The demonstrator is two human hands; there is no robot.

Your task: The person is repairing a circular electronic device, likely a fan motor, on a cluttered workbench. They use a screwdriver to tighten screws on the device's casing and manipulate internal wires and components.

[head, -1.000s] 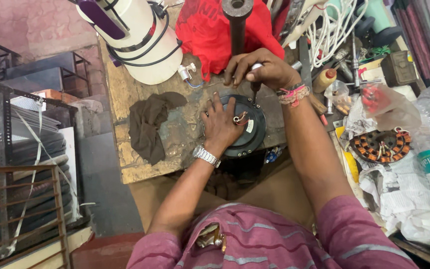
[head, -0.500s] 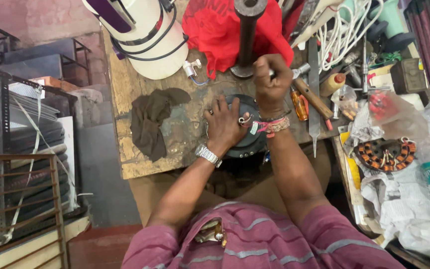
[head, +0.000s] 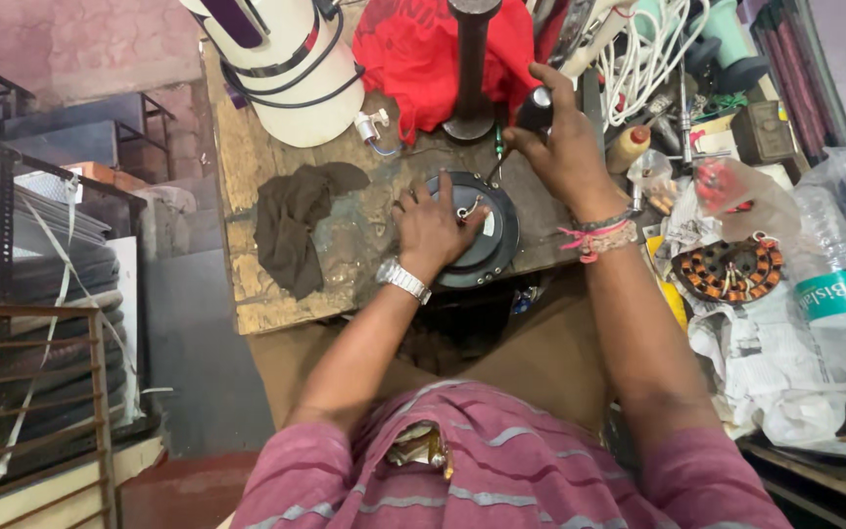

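We see a worn wooden bench (head: 247,196). On it lie a dark rag (head: 296,230), a round black motor housing (head: 487,235), a red cloth (head: 423,49) and a white appliance (head: 286,69).

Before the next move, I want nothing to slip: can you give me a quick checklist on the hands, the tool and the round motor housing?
1. Left hand flat on the round black motor housing: ok.
2. Right hand gripping the screwdriver handle: ok.
3. Screwdriver tip seated on the housing: cannot tell, too small.
4. Housing fully on the wooden bench: not ok, it sits at the front edge.
5. Dark rag apart from the housing: ok.
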